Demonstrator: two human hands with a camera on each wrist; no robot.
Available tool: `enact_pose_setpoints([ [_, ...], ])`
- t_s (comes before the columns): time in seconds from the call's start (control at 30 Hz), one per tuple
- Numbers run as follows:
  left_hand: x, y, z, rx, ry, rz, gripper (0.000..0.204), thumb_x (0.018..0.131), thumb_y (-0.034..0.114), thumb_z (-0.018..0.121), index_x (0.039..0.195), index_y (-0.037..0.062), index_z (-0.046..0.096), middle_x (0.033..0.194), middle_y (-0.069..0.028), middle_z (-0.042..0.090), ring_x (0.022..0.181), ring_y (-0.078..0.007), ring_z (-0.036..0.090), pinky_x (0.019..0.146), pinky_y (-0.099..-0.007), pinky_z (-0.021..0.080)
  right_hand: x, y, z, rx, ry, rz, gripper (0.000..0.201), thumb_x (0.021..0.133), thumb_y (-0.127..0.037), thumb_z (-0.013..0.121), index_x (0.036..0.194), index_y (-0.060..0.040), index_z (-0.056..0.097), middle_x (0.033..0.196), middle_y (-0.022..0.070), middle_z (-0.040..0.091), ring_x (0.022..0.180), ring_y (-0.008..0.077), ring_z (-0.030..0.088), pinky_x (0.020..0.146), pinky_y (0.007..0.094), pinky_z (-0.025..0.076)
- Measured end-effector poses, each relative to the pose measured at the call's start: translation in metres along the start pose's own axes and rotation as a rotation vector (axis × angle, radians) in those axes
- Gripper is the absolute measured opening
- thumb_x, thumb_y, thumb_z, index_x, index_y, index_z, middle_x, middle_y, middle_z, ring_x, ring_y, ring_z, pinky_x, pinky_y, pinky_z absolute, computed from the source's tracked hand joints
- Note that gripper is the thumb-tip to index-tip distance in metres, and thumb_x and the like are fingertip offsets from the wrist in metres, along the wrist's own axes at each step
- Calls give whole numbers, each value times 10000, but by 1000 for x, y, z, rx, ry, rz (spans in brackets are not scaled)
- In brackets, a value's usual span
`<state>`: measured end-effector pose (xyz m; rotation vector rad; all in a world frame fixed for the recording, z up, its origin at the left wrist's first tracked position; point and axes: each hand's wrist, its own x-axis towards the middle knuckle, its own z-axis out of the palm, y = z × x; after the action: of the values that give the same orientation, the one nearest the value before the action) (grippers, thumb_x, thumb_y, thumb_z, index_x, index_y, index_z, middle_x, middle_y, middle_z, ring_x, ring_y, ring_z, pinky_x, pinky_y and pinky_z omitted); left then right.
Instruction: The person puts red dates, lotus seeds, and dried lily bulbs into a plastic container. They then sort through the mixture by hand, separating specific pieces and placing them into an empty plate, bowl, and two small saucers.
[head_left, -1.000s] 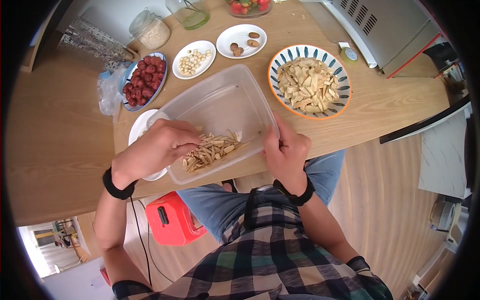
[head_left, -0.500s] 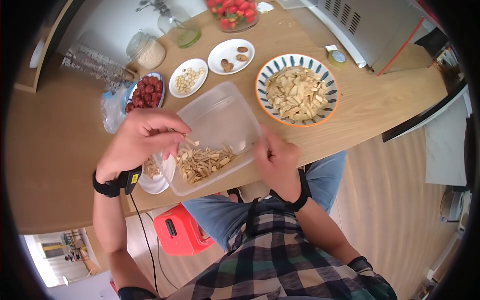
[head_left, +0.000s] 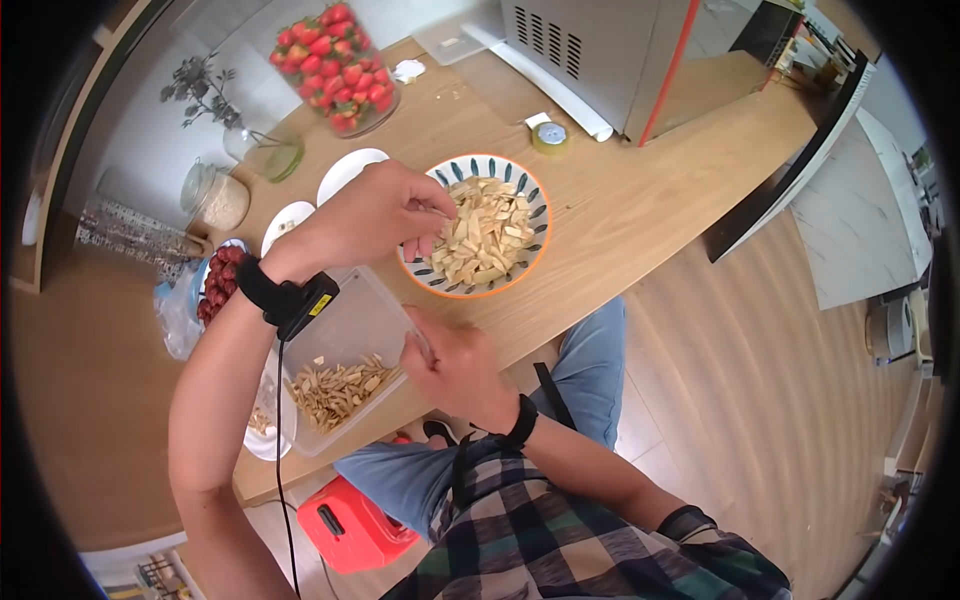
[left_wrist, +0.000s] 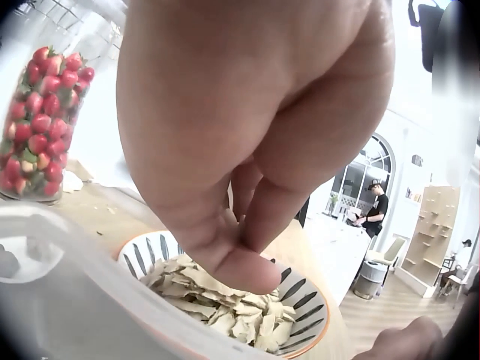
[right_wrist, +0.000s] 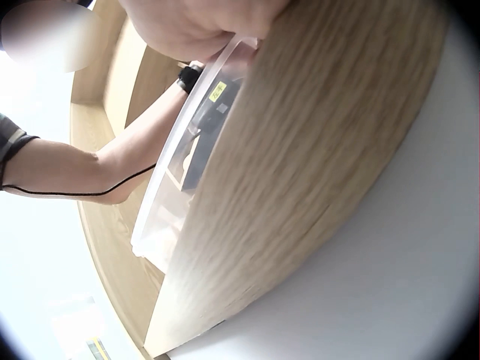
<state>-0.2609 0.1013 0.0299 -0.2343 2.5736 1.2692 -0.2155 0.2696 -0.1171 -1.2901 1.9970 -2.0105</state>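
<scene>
My left hand (head_left: 395,210) is over the near left part of a patterned bowl (head_left: 541,235) heaped with pale dried slices (head_left: 480,235). Its thumb and fingers come together in a pinch on a dried slice, most of which the fingers hide in the left wrist view. With my right hand (head_left: 455,365) I grip the right rim of a clear plastic box (head_left: 345,300). Thin, stick-like dried slices (head_left: 335,392) lie gathered at the box's near end. The left forearm passes above the far left corner of the box.
White plates (head_left: 345,172) and a plate of dark red dried fruit (head_left: 222,280) stand to the left. Behind are a grain jar (head_left: 218,200), a vase (head_left: 265,150) and a container of strawberries (head_left: 340,75). A tape roll (head_left: 549,136) lies near a microwave-like appliance (head_left: 600,60).
My left hand has gone from inside the box, up with a slice, then right to the patterned bowl. The right hand keeps hold of the box rim. The head view has turned right.
</scene>
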Motion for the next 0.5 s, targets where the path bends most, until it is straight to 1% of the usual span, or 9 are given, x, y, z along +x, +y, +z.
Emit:
enact_pose_setpoints([
  [0.13,-3,9,-3,24,35,-41,127,947,23,647,1031,-47,712,753,-44,672,653,-86,628,574,-240,495,0,-1,-1,16,-8,10,375,821,-34,678,1176,83,647,586,141,584,509,288,632,512,407,520],
  [0.2,-20,23,-5,-43,107,-86,120,942,8,651,1027,-53,710,739,-52,668,639,-97,629,569,-234,489,-1,0,0,35,-32,28,388,821,-32,674,1189,88,641,597,143,592,520,291,640,517,405,523],
  [0.23,-32,27,-7,-40,114,-97,120,942,8,651,1027,-53,710,739,-52,668,639,-97,629,569,-234,489,0,-1,0,47,-38,27,388,821,-32,674,1189,88,641,597,143,592,520,291,640,517,405,523],
  [0.3,-63,31,-12,-102,183,-38,114,918,-49,657,1019,-53,712,773,-73,674,641,-114,643,559,-241,495,2,-2,-2,50,-52,48,384,824,-32,671,1187,90,643,603,143,598,519,286,643,516,397,522],
  [0.33,-81,32,-12,-99,200,-56,114,918,-49,657,1019,-53,712,773,-73,674,641,-114,643,559,-241,495,1,-2,-2,70,-66,44,384,824,-32,671,1187,90,643,603,143,598,519,286,643,516,397,522],
  [0.4,-120,28,-12,-172,310,29,134,895,-108,651,1008,-65,709,858,-101,684,649,-135,660,550,-255,507,-1,-1,-2,37,-57,67,363,836,-30,662,1178,89,649,608,137,603,519,276,649,515,387,523],
  [0.43,-140,24,-13,-163,333,52,152,878,-146,638,998,-79,702,938,-143,680,663,-161,676,535,-275,517,-2,1,0,31,-27,54,358,845,-29,660,1190,69,661,614,131,606,502,269,638,510,385,515],
  [0.47,-160,18,-14,-164,360,27,152,878,-146,638,998,-79,702,938,-143,680,663,-161,676,535,-275,517,0,-1,-1,55,-55,50,358,845,-29,660,1190,69,661,614,131,606,502,269,638,510,385,515],
  [0.5,-181,11,-14,-160,416,29,155,879,-147,634,1003,-82,701,947,-155,677,660,-168,674,535,-275,519,2,-5,-3,19,-58,65,359,849,-27,656,1199,55,665,601,128,596,483,262,622,501,379,505],
])
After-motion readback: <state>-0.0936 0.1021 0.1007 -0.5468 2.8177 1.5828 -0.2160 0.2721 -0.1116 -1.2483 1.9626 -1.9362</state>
